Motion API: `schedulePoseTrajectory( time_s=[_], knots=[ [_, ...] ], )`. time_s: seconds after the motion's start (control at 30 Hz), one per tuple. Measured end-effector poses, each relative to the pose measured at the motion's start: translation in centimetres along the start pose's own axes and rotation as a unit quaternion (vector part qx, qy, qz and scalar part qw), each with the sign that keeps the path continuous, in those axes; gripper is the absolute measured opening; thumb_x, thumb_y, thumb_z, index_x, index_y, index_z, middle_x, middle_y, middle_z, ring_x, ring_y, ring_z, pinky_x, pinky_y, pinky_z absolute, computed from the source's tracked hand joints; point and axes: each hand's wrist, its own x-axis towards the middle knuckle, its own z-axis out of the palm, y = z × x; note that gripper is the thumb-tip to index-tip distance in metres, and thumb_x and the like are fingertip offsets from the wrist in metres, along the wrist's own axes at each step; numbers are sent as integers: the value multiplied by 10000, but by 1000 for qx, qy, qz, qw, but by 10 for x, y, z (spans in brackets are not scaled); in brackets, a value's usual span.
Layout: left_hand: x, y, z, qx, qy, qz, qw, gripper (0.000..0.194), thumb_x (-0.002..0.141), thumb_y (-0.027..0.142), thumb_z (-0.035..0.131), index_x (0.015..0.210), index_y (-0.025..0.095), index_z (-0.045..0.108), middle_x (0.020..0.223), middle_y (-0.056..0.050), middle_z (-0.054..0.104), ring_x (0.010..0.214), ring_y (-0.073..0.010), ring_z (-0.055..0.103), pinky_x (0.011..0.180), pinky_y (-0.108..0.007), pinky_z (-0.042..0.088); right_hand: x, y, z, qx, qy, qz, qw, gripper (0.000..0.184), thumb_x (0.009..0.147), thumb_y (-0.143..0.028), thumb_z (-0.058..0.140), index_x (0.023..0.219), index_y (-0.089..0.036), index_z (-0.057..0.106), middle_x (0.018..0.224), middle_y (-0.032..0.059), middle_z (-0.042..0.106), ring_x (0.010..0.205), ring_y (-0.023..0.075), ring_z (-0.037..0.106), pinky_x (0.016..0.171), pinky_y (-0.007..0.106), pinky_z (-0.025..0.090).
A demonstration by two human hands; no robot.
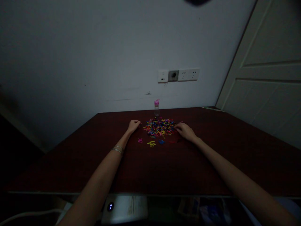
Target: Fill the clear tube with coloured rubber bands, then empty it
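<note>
A heap of small coloured loops, like rubber bands [160, 127], lies on a dark red table [211, 163] near the far edge. My left hand [133, 125] rests on the table just left of the heap, fingers curled. At the heap's right side my right hand [184, 129] touches the loops with its fingers bent. In front of the heap lie small sorted clusters: pink [140, 140], yellow [151, 143], blue [161, 142]. Behind the heap a small clear bottle with a pink cap [156, 108] stands upright.
A white wall with a row of sockets [178, 75] rises behind the table. A pale door [268, 69] stands at the right. Below the near table edge sits a white device with a lit display [122, 207] and a white cable [28, 215].
</note>
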Motion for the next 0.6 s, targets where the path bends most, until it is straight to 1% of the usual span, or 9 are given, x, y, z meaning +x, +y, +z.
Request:
schedulePoseTrajectory(
  time_s=[0.17,0.4,0.5,0.6],
  knots=[
    [-2,2,0,-8,8,-5,1000,265,688,295,461,679,115,655,469,15,501,495,-101,465,517,-196,340,2,0,0,20,3,15,1000,189,831,-210,466,885,-202,647,923,55,632,866,181,581,778,291,444],
    [-1,1,0,-36,18,7,999,279,675,313,458,660,114,652,458,21,493,467,-91,440,492,-198,315,3,5,6,44,17,46,998,179,811,-185,487,917,-198,631,955,49,648,896,181,584,807,290,436],
    [-1,1,0,-46,24,5,999,290,674,326,457,654,111,650,446,22,486,450,-90,428,482,-201,308,5,7,9,37,27,43,998,182,803,-194,498,917,-180,638,958,71,641,912,195,574,825,302,431],
    [-2,1,0,-53,25,0,998,296,679,334,458,665,111,652,450,20,491,446,-88,428,479,-201,306,6,9,12,28,41,41,998,187,795,-239,518,897,-161,654,942,102,629,906,211,571,832,321,431]
  ],
)
